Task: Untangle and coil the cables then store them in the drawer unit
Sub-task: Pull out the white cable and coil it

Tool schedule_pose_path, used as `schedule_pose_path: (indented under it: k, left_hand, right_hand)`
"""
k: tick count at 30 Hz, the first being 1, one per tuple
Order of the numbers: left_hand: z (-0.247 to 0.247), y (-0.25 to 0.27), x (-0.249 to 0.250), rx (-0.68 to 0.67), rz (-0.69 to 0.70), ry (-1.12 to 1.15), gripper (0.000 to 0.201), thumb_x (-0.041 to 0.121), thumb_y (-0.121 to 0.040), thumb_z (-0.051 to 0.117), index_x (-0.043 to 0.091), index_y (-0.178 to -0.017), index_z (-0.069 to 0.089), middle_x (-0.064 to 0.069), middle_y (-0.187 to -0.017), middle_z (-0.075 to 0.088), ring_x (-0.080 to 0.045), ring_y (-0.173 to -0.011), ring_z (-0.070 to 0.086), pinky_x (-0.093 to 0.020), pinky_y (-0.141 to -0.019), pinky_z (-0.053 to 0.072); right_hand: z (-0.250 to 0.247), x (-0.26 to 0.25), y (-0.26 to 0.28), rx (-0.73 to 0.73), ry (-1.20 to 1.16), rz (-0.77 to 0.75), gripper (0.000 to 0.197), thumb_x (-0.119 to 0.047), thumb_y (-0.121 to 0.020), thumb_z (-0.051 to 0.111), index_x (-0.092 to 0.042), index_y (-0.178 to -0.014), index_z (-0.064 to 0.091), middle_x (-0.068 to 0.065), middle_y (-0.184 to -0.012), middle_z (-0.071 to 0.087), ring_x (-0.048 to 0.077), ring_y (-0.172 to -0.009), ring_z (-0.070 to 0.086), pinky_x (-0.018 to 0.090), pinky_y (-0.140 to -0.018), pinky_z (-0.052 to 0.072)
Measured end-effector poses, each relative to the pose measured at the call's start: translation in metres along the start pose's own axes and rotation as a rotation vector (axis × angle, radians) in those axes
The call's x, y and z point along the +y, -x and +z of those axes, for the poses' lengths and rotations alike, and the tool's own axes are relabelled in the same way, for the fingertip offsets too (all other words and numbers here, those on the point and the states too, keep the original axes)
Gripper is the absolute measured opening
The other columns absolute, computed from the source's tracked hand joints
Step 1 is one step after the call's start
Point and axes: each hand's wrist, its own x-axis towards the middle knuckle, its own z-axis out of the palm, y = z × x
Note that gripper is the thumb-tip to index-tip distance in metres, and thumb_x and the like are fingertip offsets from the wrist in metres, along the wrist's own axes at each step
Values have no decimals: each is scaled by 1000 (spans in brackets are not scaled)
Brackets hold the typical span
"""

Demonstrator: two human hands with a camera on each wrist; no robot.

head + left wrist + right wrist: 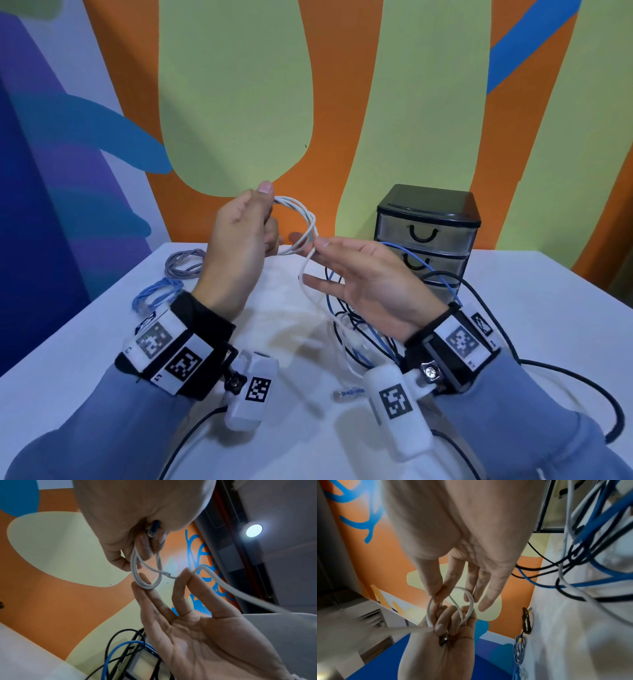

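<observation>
- My left hand [236, 246] gripped the white cable's [301, 219] loops above the counter [534, 308]; my right hand [363, 281] pinched its tail, other fingers straight.
- 2 coiled cables [171, 277] lay aside; a tangle [363, 329] remained, and the drawer unit [428, 236] sat closed.

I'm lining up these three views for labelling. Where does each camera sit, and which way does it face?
Head: worn on the head, looking forward and down at the table, drawer unit, both hands and wrists.
Left wrist: looks up along the left hand at the white cable.
Right wrist: looks along the right hand toward the left hand's coil.
Shared: all three show the white cable between both hands.
</observation>
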Motion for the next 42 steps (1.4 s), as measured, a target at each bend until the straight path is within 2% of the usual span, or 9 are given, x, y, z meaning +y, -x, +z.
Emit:
schedule_pose_path:
  k: [5,11,18,22,26,30,37,39,42]
  left_hand:
    - [5,3,1,-39,-70,73,45,29,-114,45,19,-72,35,-1,-52,24,-19,-53,19,-27,-53,30]
    - [8,6,-1,-103,-225,268,41,29,-113,49,19,-76,36,0,-57,19,-17,-55,12,-27,-51,14]
    - [7,5,-2,-93,-348,446,40,31,-111,52,17,-76,41,2,-53,21,-13,-49,17,-25,-54,17]
    - [4,4,1,-75,-252,365,41,34,-112,50,19,-77,38,1,-53,22,-16,-49,18,-31,-63,26]
    - [4,4,2,-51,-139,214,42,32,-114,46,20,-76,35,2,-52,22,-19,-53,16,-38,-67,26]
    - [4,4,5,-24,-95,133,46,31,-115,44,21,-72,32,2,-50,23,-19,-51,19,-42,-75,35]
    - [-5,1,9,-151,-423,593,43,35,-112,47,20,-72,42,6,-47,21,-11,-45,15,-26,-66,48]
    - [-2,3,8,-189,-448,627,43,36,-111,47,19,-72,43,7,-47,21,-11,-45,14,-25,-67,49]
    - [6,6,4,-163,-372,532,43,35,-113,47,19,-73,41,4,-48,20,-12,-45,13,-30,-66,37]
  right_hand:
    - [6,9,-2,154,32,-88,23,-15,-86,76,2,-102,75,15,-117,77,23,-113,71,37,-100,58]
    - [7,12,-5,277,6,-155,41,-5,-76,85,-15,-99,53,2,-79,73,16,-72,67,28,-72,44]
    - [7,10,-2,158,43,-94,19,-13,-92,73,-5,-109,76,3,-99,73,4,-81,63,19,-65,45]
    - [6,8,-2,95,42,-112,11,-9,-97,67,-7,-103,75,12,-111,73,14,-97,65,30,-76,57]
    - [8,15,-7,211,256,-181,24,11,-93,68,-1,-114,72,19,-102,77,23,-88,74,35,-78,64]
    - [4,15,-8,268,375,-140,27,8,-96,61,0,-120,70,20,-94,78,16,-75,69,22,-65,55]
    - [-10,14,-12,432,667,-319,20,-11,-96,70,-24,-106,81,-8,-93,79,9,-87,71,39,-78,62]
    - [-11,15,-12,439,623,-318,21,-11,-95,73,-27,-104,82,-4,-92,80,19,-88,74,47,-85,63]
    - [-7,15,-10,370,401,-258,17,-3,-96,72,-9,-110,80,12,-96,81,26,-89,77,36,-85,64]
